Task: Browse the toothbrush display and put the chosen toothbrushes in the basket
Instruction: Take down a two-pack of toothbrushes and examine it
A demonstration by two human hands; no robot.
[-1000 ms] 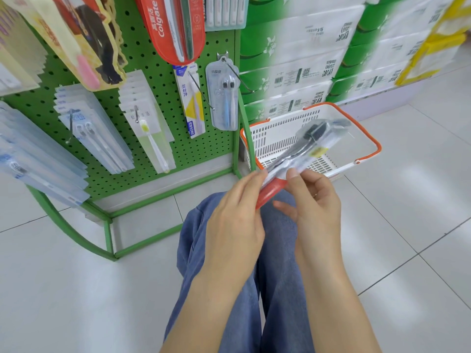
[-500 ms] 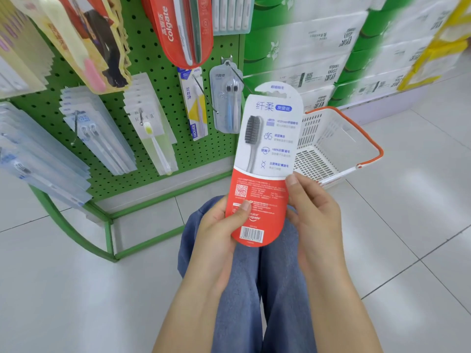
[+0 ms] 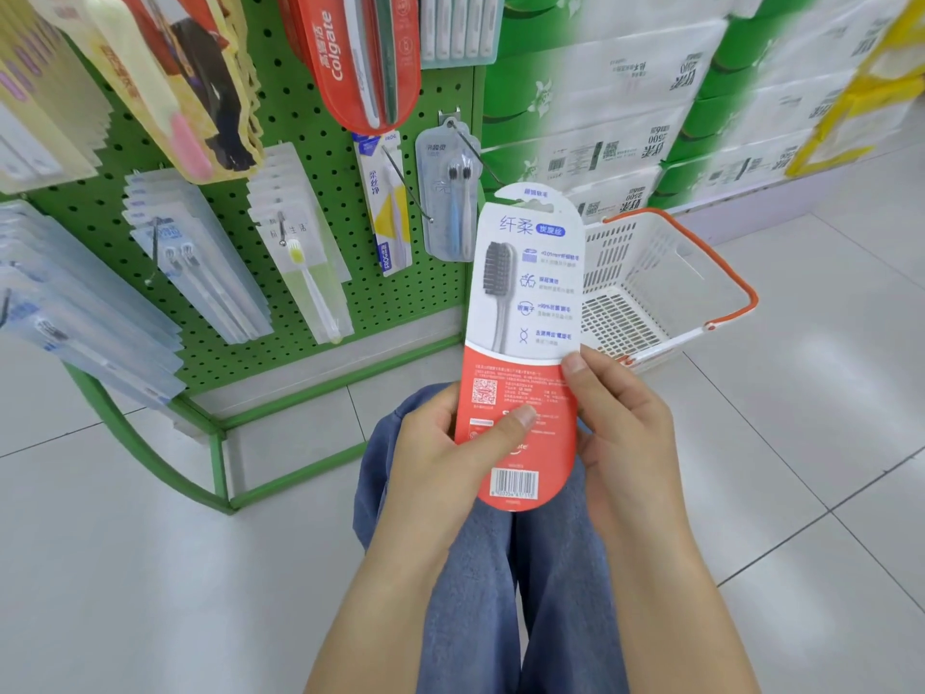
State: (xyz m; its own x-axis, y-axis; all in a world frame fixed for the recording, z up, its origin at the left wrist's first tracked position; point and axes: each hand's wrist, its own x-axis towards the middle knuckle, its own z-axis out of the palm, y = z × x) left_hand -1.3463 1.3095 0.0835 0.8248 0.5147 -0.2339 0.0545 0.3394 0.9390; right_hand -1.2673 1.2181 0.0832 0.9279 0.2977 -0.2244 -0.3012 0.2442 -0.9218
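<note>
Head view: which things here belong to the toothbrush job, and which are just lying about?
Job:
- toothbrush pack, held by left hand and right hand
- basket
- pegboard display of hanging toothbrushes

Lying about:
- stacked tissue packs
- floor tiles

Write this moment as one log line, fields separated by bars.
step: inspecting pack | left hand: holds toothbrush pack | right hand: holds pack | basket: empty, on floor

Basket [image 3: 650, 273] on pale tiled floor [image 3: 801, 418]
</note>
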